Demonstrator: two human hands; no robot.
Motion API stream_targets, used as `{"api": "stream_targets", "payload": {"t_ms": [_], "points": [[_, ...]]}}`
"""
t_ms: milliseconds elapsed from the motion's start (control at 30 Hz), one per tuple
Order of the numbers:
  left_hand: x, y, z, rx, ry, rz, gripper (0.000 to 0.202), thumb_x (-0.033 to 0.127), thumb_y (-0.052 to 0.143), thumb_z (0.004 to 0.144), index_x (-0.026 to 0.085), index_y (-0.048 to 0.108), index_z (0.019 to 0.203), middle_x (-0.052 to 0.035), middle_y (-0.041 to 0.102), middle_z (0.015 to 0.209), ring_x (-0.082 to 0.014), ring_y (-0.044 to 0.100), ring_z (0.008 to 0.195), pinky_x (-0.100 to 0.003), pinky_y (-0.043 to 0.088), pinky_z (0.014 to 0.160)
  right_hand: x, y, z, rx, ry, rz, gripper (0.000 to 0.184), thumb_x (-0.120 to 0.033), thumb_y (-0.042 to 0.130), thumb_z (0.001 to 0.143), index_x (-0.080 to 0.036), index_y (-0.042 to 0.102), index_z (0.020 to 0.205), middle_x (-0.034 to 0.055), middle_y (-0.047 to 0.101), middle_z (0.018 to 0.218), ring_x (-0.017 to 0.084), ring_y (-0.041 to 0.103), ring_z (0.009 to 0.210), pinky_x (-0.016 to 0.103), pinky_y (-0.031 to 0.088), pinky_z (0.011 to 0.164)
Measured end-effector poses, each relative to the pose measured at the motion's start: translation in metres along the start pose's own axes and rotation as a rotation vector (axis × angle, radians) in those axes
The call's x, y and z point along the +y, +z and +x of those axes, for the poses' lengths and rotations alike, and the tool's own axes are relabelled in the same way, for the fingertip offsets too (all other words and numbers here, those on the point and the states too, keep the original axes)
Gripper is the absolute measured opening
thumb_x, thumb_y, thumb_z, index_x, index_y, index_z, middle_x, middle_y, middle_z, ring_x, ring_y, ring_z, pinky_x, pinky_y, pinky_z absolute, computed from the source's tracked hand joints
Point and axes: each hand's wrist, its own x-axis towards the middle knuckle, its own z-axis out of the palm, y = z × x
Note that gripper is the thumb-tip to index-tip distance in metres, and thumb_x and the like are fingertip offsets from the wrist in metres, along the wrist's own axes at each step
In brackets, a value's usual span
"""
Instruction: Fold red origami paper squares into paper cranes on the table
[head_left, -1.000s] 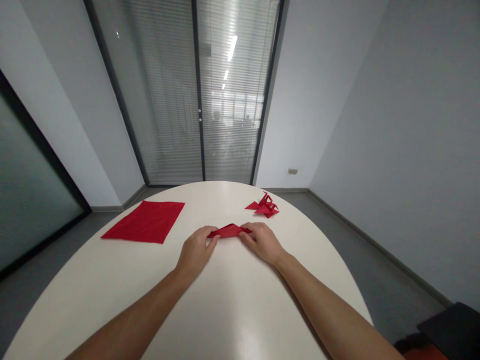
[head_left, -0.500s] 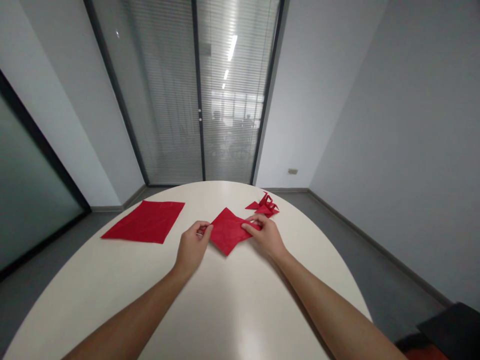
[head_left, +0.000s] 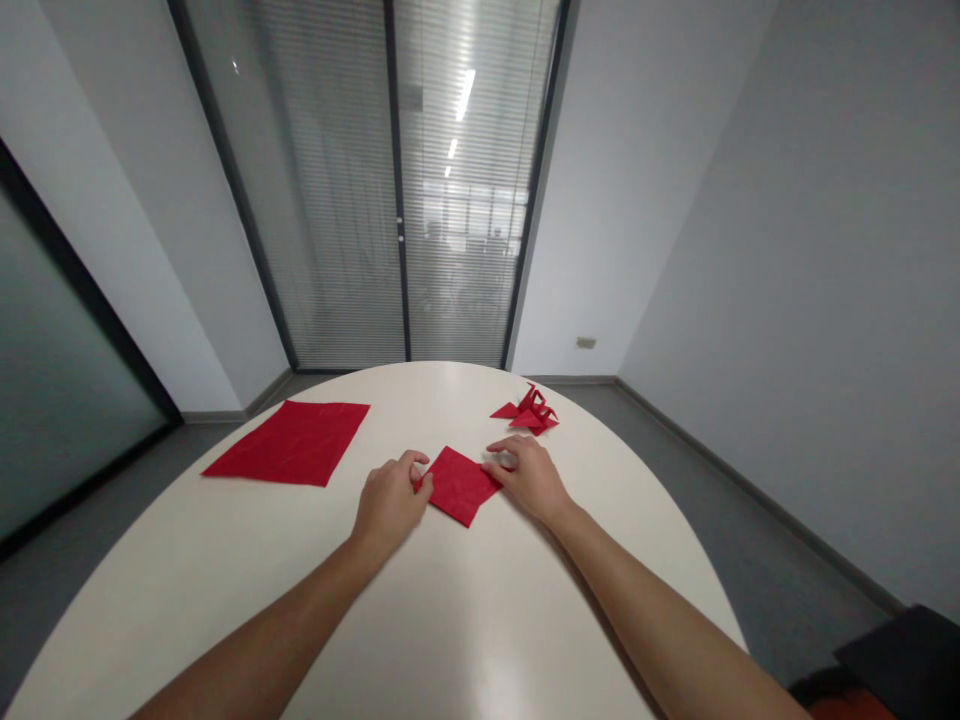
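A small folded square of red paper (head_left: pixel 459 488) lies on the table between my hands, set as a diamond. My left hand (head_left: pixel 392 500) is at its left corner, thumb and curled fingers around the edge, with a bit of red showing between them. On the other side, the thumb of my right hand (head_left: pixel 534 478) touches the right corner. Its index finger is lifted away from the thumb, leaving a gap. Behind the right hand sits a cluster of folded red paper figures (head_left: pixel 531 412), with pointed tips.
A larger, creased red paper sheet (head_left: pixel 291 443) lies flat at the left of the round white table (head_left: pixel 375 640). Beyond the table stands a glass partition with blinds (head_left: pixel 337 250). A dark object (head_left: pixel 904 660) is at the lower right, off the table.
The folded red paper has moved slightly toward me, turned a little and lies lower on the table. My right fingers have come apart from their pinch on its right corner.
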Motion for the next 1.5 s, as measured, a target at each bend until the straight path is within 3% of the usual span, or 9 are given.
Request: {"api": "stream_targets", "payload": {"t_ms": [167, 333, 467, 567, 700, 833, 933, 1333, 1500], "points": [[0.003, -0.002, -0.002, -0.025, 0.058, 0.154, 0.016, 0.023, 0.057, 0.086, 0.021, 0.065, 0.1, -0.0023, 0.068, 0.074, -0.0237, 0.065, 0.074, -0.036, 0.046, 0.072, -0.017, 0.002, -0.007, -0.141, -0.154, -0.026, 0.023, -0.032, 0.068, 0.089, -0.021, 0.075, 0.107, 0.0082, 0.072, 0.105, 0.024, 0.062, 0.097, 0.036, 0.048, 0.089], [0.002, 0.003, -0.004, 0.02, 0.284, 0.062, 0.033, 0.012, 0.056, 0.083, 0.018, 0.063, 0.114, -0.0094, 0.068, 0.116, -0.0265, 0.061, 0.109, -0.043, 0.048, 0.094, -0.016, 0.009, -0.011, -0.221, -0.258, -0.028, 0.029, -0.029, 0.066, 0.091, -0.021, 0.072, 0.117, 0.009, 0.07, 0.114, 0.025, 0.061, 0.104, 0.038, 0.047, 0.095], [0.0, 0.008, -0.007, -0.074, 0.485, -0.017, 0.044, 0.011, 0.054, 0.086, 0.021, 0.06, 0.128, -0.0082, 0.062, 0.135, -0.024, 0.056, 0.125, -0.044, 0.043, 0.109, -0.01, 0.008, -0.008, -0.237, -0.329, 0.001, 0.027, -0.025, 0.061, 0.094, -0.022, 0.072, 0.118, 0.0089, 0.068, 0.121, 0.024, 0.06, 0.111, 0.039, 0.045, 0.1], [0.0, 0.008, -0.008, -0.153, 0.497, 0.043, 0.039, 0.02, 0.054, 0.091, 0.021, 0.062, 0.128, -0.0093, 0.065, 0.132, -0.0261, 0.059, 0.122, -0.048, 0.043, 0.108, -0.009, 0.007, -0.007, -0.212, -0.341, -0.002, 0.024, -0.023, 0.06, 0.095, -0.023, 0.073, 0.115, 0.0086, 0.067, 0.121, 0.024, 0.059, 0.111, 0.04, 0.046, 0.1], [0.005, 0.004, -0.009, -0.154, 0.438, 0.156, 0.033, 0.029, 0.054, 0.093, 0.019, 0.068, 0.121, -0.0118, 0.068, 0.127, -0.0295, 0.061, 0.117, -0.05, 0.046, 0.102, -0.015, 0.006, -0.008, -0.196, -0.338, -0.011, 0.023, -0.026, 0.061, 0.094, -0.021, 0.074, 0.112, 0.0091, 0.07, 0.111, 0.024, 0.061, 0.105, 0.04, 0.047, 0.096], [0.01, 0.0, -0.01, -0.13, 0.415, 0.224, 0.038, 0.034, 0.057, 0.09, 0.017, 0.068, 0.122, -0.014, 0.067, 0.126, -0.0311, 0.061, 0.114, -0.05, 0.046, 0.099, -0.02, 0.001, -0.008, -0.268, -0.405, 0.0, 0.046, -0.046, 0.071, 0.085, -0.019, 0.069, 0.122, 0.0119, 0.07, 0.116, 0.028, 0.061, 0.107, 0.043, 0.046, 0.097], [0.012, -0.002, -0.011, -0.132, 0.413, 0.223, 0.043, 0.038, 0.06, 0.088, 0.016, 0.066, 0.124, -0.0151, 0.066, 0.127, -0.0324, 0.059, 0.115, -0.051, 0.044, 0.1, -0.021, -0.002, -0.007, -0.297, -0.397, 0.002, 0.058, -0.052, 0.074, 0.08, -0.017, 0.067, 0.125, 0.0138, 0.07, 0.118, 0.03, 0.061, 0.11, 0.044, 0.046, 0.098], [0.008, 0.001, -0.008, -0.092, 0.437, 0.203, 0.031, 0.035, 0.055, 0.093, 0.016, 0.071, 0.11, -0.0124, 0.072, 0.119, -0.0305, 0.063, 0.109, -0.049, 0.046, 0.1, -0.025, -0.01, -0.008, -0.295, -0.387, 0.005, 0.031, -0.041, 0.061, 0.093, -0.02, 0.073, 0.112, 0.0094, 0.073, 0.116, 0.026, 0.064, 0.104, 0.038, 0.048, 0.093], [0.011, -0.002, -0.007, -0.116, 0.426, 0.171, 0.022, 0.024, 0.051, 0.095, 0.018, 0.072, 0.099, -0.0084, 0.075, 0.102, -0.0273, 0.066, 0.098, -0.046, 0.048, 0.094, -0.023, -0.009, -0.009, -0.303, -0.383, -0.01, 0.028, -0.036, 0.061, 0.093, -0.021, 0.074, 0.112, 0.009, 0.074, 0.115, 0.025, 0.064, 0.105, 0.037, 0.048, 0.093]]}}
